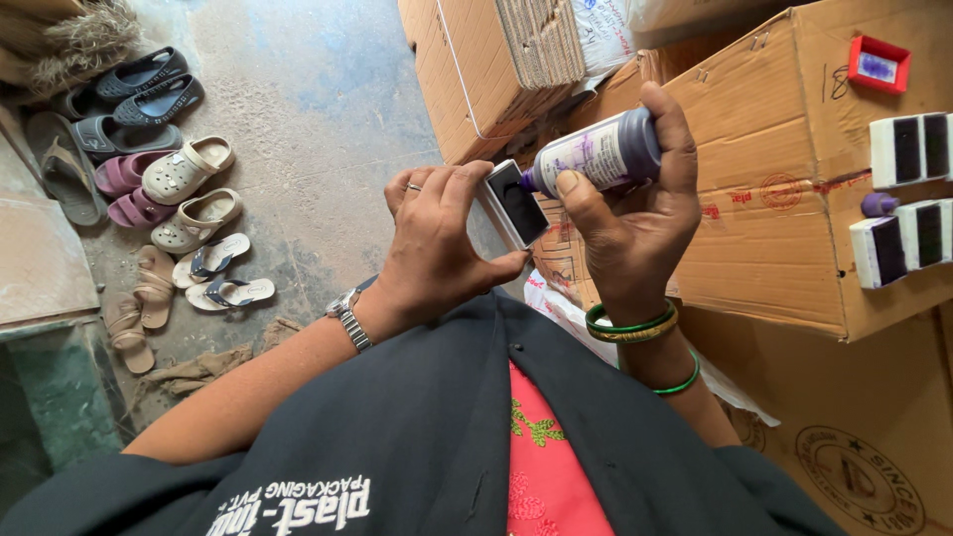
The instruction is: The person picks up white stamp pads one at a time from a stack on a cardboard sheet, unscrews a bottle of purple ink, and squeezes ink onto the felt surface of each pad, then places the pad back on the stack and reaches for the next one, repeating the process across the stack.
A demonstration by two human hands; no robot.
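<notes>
Concrete floor (318,109) with sandals (179,179) lies left; cardboard boxes (784,199) crowd the right, carrying several white ink pads (908,149), apparently already inked. Left hand (432,248), fingers narrow, holds another pad (514,203). Right hand (635,218) grips the purple ink bottle (601,154), nozzle at this pad, likely mid-fill. Open room lies leftward.

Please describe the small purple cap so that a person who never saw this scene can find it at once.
Look at the big cardboard box on the right, whose top carries several white stamp pads with dark inserts. Between the upper and lower pads lies the small purple cap. It is the only round, purple piece there; its neighbours are white rectangular blocks.
</notes>
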